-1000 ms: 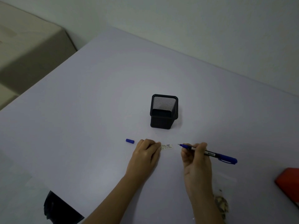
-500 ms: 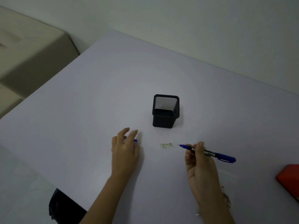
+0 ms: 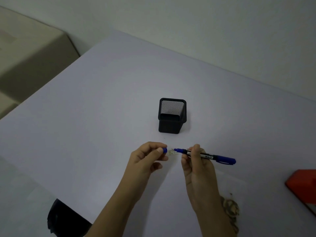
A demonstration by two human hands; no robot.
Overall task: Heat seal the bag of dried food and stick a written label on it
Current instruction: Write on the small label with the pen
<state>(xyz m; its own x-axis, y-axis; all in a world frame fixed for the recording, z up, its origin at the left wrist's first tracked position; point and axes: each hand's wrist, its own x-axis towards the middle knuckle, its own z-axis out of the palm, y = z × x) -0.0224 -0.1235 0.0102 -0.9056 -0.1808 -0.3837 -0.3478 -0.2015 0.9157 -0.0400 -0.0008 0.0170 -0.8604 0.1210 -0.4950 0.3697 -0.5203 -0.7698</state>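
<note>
My left hand (image 3: 147, 156) pinches a small blue pen cap (image 3: 164, 150) between thumb and fingers, held just above the table. My right hand (image 3: 196, 165) grips a blue pen (image 3: 210, 156), whose uncovered tip points left toward the cap. Between the two hands a small written label (image 3: 173, 152) lies flat on the table, partly hidden by the cap and the pen tip. A clear bag of dried food (image 3: 230, 207) lies at the lower right, mostly behind my right forearm.
A black mesh pen holder (image 3: 171, 117) stands behind the hands. A red device (image 3: 302, 187) sits at the right edge. The white table (image 3: 85, 125) ends at a wall behind. A dark object (image 3: 63, 218) lies below the front edge.
My left hand left the label, reached left to the blue cap, picked it up and brought it back beside the pen tip. The right hand holds the pen almost still.
</note>
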